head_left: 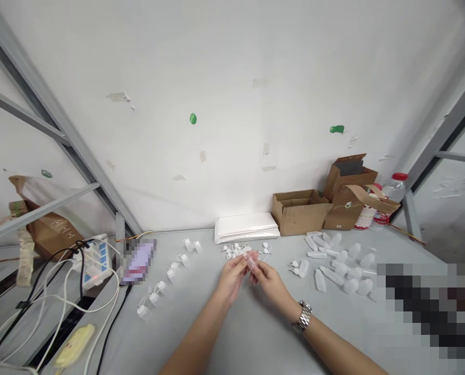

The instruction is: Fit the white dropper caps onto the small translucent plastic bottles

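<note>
At the middle of the table (256, 338), my left hand (231, 277) and my right hand (272, 285) meet around a small clear plastic bottle (252, 263). The fingers of both hands are closed on it, and they hide its ends. Just beyond them lies a pile of small white caps (234, 251), with a few more caps (266, 249) beside it. To the left, several small bottles with white caps (153, 298) stand in a slanting row. On the right, many translucent bottles (336, 276) lie scattered, and a bottle (303, 269) lies near two white nozzle-like pieces (294, 267).
A white stack (246, 226), a cardboard box (301, 213) and a brown paper bag (342, 208) line the wall. At left are a phone (139, 262), a power strip (94, 263), tangled cables and a yellow object (75, 345). Metal frame bars rise on both sides.
</note>
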`<control>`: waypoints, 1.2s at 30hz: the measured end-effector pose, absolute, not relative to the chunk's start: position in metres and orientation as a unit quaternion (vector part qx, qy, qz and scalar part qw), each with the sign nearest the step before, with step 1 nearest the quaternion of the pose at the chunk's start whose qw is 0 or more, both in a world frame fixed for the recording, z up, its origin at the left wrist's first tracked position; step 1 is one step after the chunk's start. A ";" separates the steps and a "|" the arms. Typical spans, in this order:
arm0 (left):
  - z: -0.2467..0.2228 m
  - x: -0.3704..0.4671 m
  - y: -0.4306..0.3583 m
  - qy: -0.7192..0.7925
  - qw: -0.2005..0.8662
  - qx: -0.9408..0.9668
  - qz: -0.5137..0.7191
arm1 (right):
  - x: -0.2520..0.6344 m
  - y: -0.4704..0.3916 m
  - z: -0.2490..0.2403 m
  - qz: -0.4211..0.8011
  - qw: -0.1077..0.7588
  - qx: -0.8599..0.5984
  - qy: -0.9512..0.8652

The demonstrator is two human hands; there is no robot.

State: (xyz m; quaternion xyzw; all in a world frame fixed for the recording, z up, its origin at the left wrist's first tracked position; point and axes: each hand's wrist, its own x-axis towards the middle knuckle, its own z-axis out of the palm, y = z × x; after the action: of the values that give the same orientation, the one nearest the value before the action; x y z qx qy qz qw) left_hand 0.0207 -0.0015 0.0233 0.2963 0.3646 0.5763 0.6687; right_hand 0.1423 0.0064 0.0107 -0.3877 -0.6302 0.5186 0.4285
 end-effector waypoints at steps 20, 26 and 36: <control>0.024 0.021 -0.002 0.374 0.651 0.306 0.585 | 0.134 0.000 0.002 0.496 0.473 -0.439 -0.581; 0.019 0.018 -0.001 0.368 0.675 0.294 0.568 | 0.139 0.007 0.009 0.658 0.403 -0.351 -0.531; 0.018 0.017 0.002 0.369 0.664 0.275 0.589 | 0.144 0.015 0.013 0.646 0.419 -0.349 -0.534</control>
State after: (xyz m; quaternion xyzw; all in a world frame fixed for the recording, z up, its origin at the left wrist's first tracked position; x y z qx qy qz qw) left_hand 0.0167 0.0023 0.0180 0.2754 0.3687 0.5891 0.6642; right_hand 0.1440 0.0152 0.0125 -0.3490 -0.5340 0.6464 0.4187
